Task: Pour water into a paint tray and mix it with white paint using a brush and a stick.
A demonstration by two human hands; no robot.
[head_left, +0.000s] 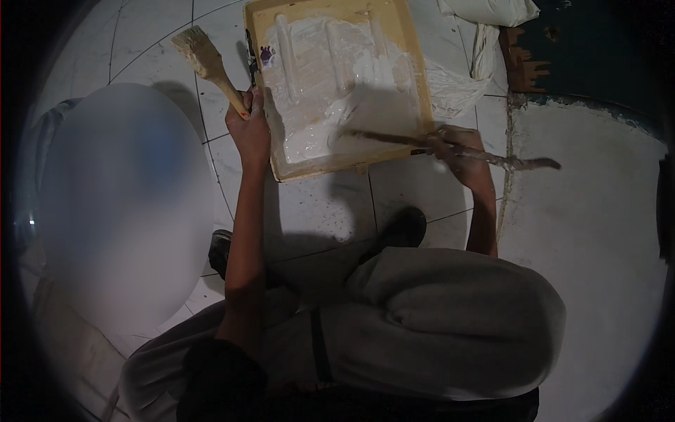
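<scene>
My left hand is closed round the wooden handle of a wide paintbrush, its paint-caked bristles pointing up and left. The same hand is at the left edge of a yellowish paint tray; whether it also grips the rim is hard to tell. Wet white paint coats the ribbed inside of the tray. At the tray's lower right corner, my right hand is closed on a thin, paint-smeared brown stick. One end of the stick reaches over the paint, and the other, bent end sticks out to the right.
Pale floor tiles with paint specks lie under the tray. On the left is a big blurred whitish oval. Crumpled white sheeting lies right of the tray, beside a dark green surface and a pale, rough-edged slab.
</scene>
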